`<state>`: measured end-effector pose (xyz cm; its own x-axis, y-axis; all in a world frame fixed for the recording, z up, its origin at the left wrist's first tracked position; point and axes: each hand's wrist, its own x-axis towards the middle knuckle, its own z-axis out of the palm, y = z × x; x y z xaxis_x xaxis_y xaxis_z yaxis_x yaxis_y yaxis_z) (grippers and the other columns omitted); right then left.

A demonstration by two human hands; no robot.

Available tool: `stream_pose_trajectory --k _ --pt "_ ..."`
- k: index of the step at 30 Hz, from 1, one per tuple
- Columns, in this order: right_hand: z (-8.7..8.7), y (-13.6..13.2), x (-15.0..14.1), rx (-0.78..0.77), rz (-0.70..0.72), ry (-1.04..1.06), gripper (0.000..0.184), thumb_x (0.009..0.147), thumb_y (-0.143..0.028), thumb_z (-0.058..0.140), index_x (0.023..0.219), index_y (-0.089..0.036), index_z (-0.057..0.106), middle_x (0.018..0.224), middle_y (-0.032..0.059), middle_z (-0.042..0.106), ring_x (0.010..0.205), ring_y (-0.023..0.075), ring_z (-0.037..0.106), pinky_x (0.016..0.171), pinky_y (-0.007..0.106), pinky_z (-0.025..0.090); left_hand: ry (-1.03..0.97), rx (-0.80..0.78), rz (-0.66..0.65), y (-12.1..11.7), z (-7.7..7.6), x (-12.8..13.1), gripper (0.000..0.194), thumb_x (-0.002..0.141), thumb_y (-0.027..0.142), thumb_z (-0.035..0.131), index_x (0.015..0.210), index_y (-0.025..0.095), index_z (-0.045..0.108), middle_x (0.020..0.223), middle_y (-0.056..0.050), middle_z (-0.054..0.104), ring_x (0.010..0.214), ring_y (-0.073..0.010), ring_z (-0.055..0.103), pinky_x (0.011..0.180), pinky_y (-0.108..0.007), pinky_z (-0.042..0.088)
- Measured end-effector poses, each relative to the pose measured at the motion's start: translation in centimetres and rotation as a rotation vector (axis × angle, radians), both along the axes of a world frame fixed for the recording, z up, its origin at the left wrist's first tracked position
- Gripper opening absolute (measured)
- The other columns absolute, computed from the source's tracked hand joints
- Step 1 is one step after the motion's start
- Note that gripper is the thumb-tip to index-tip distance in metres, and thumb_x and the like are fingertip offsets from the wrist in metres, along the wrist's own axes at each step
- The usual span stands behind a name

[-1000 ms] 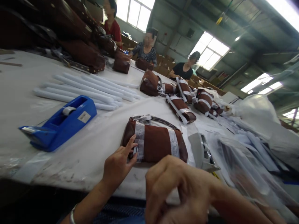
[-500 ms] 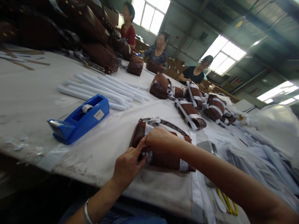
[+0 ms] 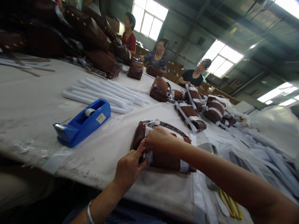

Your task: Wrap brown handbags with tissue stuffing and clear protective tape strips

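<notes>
A brown leather handbag (image 3: 163, 160) lies on the table before me, with white strips wrapped around its body and clear wrapping along its dark handle (image 3: 173, 127). My right hand (image 3: 161, 140) is closed at the bag's left part, knuckles up, and hides whatever its fingers hold. From the left, my left hand (image 3: 128, 166) grips the bag's edge at the white band, index finger stretched to the right hand's fingertips and thumb lower down. Left of the bag stands a blue tape dispenser (image 3: 88, 123) with a roll in it.
White foam-like tubes (image 3: 100, 91) lie behind the dispenser. Several wrapped bags (image 3: 190, 115) sit farther back, and a large bag pile (image 3: 93, 34) rises at left. Yellow-handled scissors (image 3: 230, 205) and plastic sheets (image 3: 257, 158) are at right. Several people (image 3: 192, 77) are across the table.
The view has shifted slightly, so the table things appear a little lower and to the right. Both hands stay at the same spot on the handbag.
</notes>
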<state>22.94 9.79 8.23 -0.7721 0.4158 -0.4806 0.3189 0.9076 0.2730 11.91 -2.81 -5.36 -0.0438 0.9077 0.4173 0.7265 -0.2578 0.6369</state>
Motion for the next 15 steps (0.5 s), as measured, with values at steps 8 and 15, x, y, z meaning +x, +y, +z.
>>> stream_pose_trajectory --k 8,15 --pt "1.1 4.2 0.7 0.006 -0.010 0.087 0.047 0.074 -0.063 0.075 0.086 -0.018 0.073 0.087 0.0099 0.073 0.087 0.0244 0.066 0.071 0.030 0.044 -0.014 -0.014 -0.044 0.0 0.8 0.0 0.077 0.091 0.023 0.063 0.156 0.032 0.022 0.112 0.002 0.074 0.088 -0.0147 0.071 0.077 -0.025 0.055" --pt "1.8 5.1 5.3 0.241 -0.394 0.537 0.030 0.097 -0.033 0.059 0.118 -0.014 0.067 0.119 0.0141 0.069 0.110 0.0244 0.062 0.090 0.033 0.048 -0.020 0.018 -0.047 0.1 0.5 0.1 0.071 0.090 0.024 0.063 0.153 0.032 0.030 0.116 0.004 0.073 0.088 -0.0128 0.071 0.079 -0.024 0.057"
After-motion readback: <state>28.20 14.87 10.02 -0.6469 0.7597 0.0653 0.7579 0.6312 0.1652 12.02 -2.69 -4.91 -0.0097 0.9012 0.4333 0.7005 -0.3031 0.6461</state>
